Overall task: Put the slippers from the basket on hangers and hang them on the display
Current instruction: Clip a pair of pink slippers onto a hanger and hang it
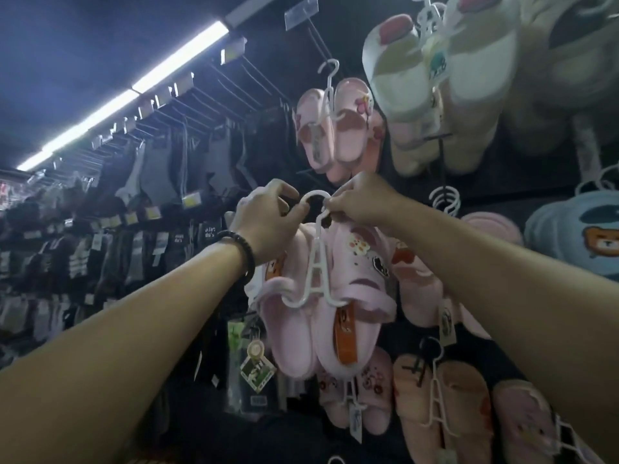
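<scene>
Nearest to the camera, two bare forearms reached up and away from the lower corners of the view. The left wrist wore a dark beaded bracelet [247,252].

The left hand [264,219] had its fingers [284,192] curled around the left side of the curved hook of a white plastic hanger [316,272]. The right hand [360,199] pinched the same hook on its right side, just above the neck, with the fingers [335,204] pressed together on the plastic. The hands were close to each other, with only the arc of the hook between them.

Under the hands hung a pair of pink slippers [355,289], one on each lower arm of the hanger, toes down. They carried small charms, and an orange tag [345,336] lay between them. The hook was probably not over a display peg, but the hands covered that place and I cannot tell.

Behind the pair, more slippers hung on the dark display wall [274,38]: a peach pair [445,396] lower right, a pink pair [335,128] above, big cream slippers [435,95] at the upper right, and a blue slipper with a bear [582,236] at the far right.

Further to the left, rows of socks [160,169] hung on wire hooks, and a line of light tubes [181,61] ran above them.
</scene>
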